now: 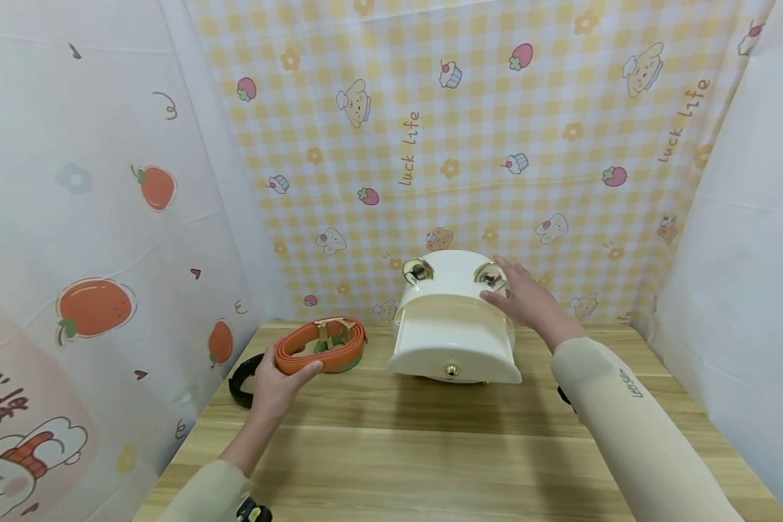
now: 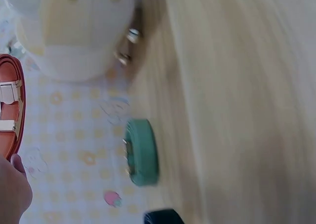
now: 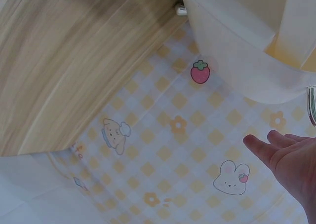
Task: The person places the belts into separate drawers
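Note:
My left hand (image 1: 275, 380) grips a coiled orange belt (image 1: 329, 359), thumb along its near side. In the left wrist view the same orange belt (image 2: 12, 105) shows its metal buckle parts at the left edge. Behind and below it on the table lies a coiled green belt (image 2: 143, 152). A coiled black belt (image 1: 240, 395) rests left of my left hand. The fingers of my right hand (image 1: 528, 297) are extended beside the right gold ring of a cream-white box (image 1: 453, 348). A rounded front panel with a gold knob (image 1: 452, 370) is tipped outward, leaving the box open.
A wooden table (image 1: 391, 464) carries everything. The patterned cloth (image 1: 450, 130) hangs close behind the box, and white side curtains (image 1: 737, 254) border the table left and right. Small gold feet (image 2: 133, 35) show under the box.

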`<action>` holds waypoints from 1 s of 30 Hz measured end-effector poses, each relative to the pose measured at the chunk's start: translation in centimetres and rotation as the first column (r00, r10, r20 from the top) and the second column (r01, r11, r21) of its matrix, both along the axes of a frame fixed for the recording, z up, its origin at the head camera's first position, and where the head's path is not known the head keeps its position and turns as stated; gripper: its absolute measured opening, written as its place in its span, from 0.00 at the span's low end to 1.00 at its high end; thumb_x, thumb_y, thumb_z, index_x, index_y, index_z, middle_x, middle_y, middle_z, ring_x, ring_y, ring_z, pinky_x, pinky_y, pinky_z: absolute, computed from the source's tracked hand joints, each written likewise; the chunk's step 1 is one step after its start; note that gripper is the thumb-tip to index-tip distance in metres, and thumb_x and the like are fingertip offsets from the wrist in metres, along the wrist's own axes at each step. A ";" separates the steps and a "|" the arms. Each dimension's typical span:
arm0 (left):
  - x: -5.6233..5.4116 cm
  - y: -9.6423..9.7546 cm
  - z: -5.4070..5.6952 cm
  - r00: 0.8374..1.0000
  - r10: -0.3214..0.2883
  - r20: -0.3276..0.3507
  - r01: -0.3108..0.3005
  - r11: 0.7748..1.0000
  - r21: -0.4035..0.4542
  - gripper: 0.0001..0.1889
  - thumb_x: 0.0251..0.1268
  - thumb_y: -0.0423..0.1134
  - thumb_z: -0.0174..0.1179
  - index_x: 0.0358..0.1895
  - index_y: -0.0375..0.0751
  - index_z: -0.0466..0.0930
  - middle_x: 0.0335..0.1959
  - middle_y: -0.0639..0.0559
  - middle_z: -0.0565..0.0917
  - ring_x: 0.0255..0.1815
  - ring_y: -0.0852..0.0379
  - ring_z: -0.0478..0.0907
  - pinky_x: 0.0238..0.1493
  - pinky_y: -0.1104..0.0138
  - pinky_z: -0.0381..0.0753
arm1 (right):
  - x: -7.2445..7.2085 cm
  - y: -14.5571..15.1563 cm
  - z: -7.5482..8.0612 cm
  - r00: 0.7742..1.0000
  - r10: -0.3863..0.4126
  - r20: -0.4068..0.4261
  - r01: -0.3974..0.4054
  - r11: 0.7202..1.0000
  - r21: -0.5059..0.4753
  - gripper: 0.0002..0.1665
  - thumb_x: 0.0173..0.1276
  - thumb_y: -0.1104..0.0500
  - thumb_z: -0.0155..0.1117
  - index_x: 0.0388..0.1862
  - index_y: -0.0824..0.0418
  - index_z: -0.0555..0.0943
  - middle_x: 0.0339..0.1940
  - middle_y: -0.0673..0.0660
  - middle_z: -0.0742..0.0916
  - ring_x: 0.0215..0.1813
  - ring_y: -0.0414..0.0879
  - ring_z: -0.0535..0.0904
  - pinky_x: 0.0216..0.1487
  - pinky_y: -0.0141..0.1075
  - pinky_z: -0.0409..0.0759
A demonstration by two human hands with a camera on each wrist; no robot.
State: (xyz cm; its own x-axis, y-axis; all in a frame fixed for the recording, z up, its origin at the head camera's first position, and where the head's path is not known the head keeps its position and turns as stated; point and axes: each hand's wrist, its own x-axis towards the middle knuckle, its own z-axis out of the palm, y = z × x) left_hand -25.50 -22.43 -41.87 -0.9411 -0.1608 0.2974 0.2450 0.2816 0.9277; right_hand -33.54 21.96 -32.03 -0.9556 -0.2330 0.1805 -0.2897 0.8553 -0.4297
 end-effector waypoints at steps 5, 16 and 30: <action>-0.4 2.3 1.4 0.997 -0.045 -0.055 0.050 0.994 0.095 0.39 0.52 0.35 0.76 0.69 0.40 0.67 0.59 0.41 0.77 0.52 0.58 0.78 0.46 0.75 0.80 | 0.0 0.0 0.0 1.000 0.010 -0.003 -0.010 1.000 -0.006 0.51 0.75 0.39 0.55 0.82 0.59 0.42 0.76 0.79 0.49 0.56 0.69 0.78 0.67 0.67 0.59; -1.7 8.8 3.8 0.970 -0.195 -0.143 0.224 0.945 0.237 0.40 0.52 0.33 0.75 0.70 0.38 0.66 0.57 0.39 0.77 0.54 0.52 0.79 0.49 0.69 0.81 | 0.0 0.1 0.0 1.000 0.003 -0.006 -0.003 1.000 -0.005 0.51 0.74 0.39 0.56 0.82 0.57 0.43 0.76 0.78 0.51 0.57 0.70 0.76 0.65 0.68 0.60; -3.8 14.6 4.3 0.927 -0.351 -0.131 0.370 0.914 0.169 0.46 0.43 0.52 0.80 0.67 0.44 0.69 0.60 0.46 0.78 0.64 0.49 0.74 0.53 0.64 0.81 | 0.1 0.0 -0.1 0.999 0.007 -0.032 -0.007 1.000 -0.021 0.51 0.73 0.40 0.58 0.81 0.58 0.45 0.74 0.78 0.58 0.65 0.73 0.68 0.65 0.68 0.60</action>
State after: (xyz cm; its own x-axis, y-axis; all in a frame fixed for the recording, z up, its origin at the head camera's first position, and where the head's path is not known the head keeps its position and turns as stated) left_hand -29.26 -7.83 -37.54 -0.9142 0.1228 0.3862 0.3869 -0.0190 0.9219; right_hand -33.40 21.92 -32.08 -0.9477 -0.2354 0.2154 -0.3093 0.8441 -0.4379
